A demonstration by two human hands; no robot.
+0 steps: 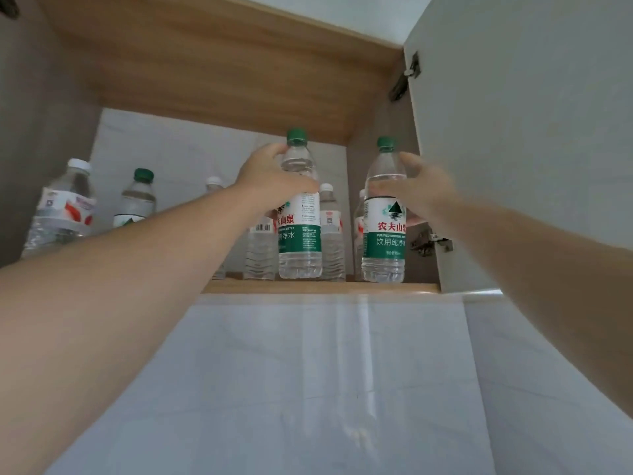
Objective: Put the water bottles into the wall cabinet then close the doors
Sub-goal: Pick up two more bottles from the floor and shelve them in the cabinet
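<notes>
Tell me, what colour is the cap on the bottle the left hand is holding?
Green. The cap tops the bottle held by the left hand, clear in the head view.

The wooden shelf (342, 287) carries upright water bottles. Two green-capped bottles stand near its front edge: one at the middle (300, 214), one toward the right end (385, 217). Behind them stand white-capped bottles (330, 234). Toward the left end stand another green-capped bottle (137, 200) and a white-capped bottle (65, 207).
</notes>
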